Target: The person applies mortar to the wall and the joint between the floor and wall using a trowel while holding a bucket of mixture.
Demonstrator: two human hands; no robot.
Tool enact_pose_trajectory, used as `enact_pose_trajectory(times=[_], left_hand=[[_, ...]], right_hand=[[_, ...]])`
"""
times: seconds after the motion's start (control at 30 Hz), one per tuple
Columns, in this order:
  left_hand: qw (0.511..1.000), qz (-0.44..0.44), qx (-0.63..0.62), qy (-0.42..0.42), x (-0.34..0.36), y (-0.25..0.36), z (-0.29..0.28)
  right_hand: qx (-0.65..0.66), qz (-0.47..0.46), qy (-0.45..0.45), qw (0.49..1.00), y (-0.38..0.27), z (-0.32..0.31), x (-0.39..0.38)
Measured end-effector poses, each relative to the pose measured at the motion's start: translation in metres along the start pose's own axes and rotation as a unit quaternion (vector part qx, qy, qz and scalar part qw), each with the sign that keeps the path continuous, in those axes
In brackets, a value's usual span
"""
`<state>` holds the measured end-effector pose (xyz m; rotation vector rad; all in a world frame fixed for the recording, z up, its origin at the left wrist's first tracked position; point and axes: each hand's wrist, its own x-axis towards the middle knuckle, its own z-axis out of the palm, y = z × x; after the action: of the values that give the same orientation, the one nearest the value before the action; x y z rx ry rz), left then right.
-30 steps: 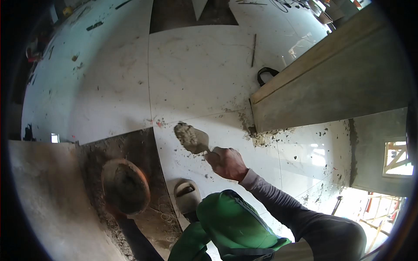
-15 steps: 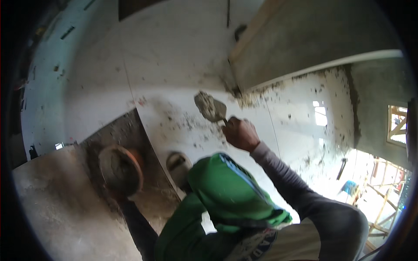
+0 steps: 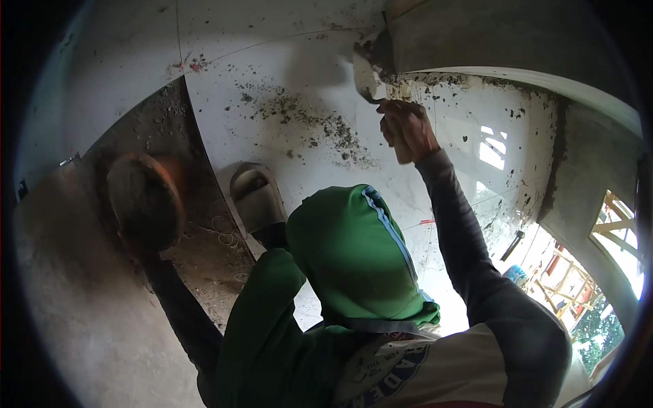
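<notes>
At the upper middle, my right hand (image 3: 410, 126) is closed round the handle of a mason's trowel (image 3: 367, 73). The blade lies at the corner where the grey wall (image 3: 490, 41) meets the white tiled floor, next to a dark patch of mortar or shadow. My left hand (image 3: 139, 248), blurred and dim, grips the near rim of a round tub (image 3: 146, 200) with an orange outside and a dirty inside. The tub is tilted over the bare strip of ground. My bent green-trousered knee (image 3: 350, 251) fills the lower middle.
Mortar crumbs (image 3: 299, 115) lie scattered over the tiles (image 3: 272, 54). My sandalled foot (image 3: 257, 197) stands beside the bare dirt strip (image 3: 183, 143). A dark bar-shaped tool (image 3: 513, 245) and a blue container (image 3: 517, 274) sit at the right, near wooden framing (image 3: 564, 285).
My right hand has carried the trowel up and right to the wall corner; the mortar heaped on its blade before is no longer clearly seen. The tub has shifted left in view.
</notes>
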<state>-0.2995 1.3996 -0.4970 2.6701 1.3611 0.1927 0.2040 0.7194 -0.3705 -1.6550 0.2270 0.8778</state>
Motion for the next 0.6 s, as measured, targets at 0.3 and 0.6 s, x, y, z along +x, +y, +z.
enact_pose_trajectory(times=[0.3,0.6], left_hand=[[0.990,0.059,0.122,0.023,0.003,-0.011,-0.019],[0.996,-0.041,0.079,0.004,0.006,-0.004,-0.005]], right_hand=[[0.036,-0.023,0.073,0.996,-0.002,0.014,0.019],[0.072,-0.055,0.088,0.992,-0.020,0.012,0.041]])
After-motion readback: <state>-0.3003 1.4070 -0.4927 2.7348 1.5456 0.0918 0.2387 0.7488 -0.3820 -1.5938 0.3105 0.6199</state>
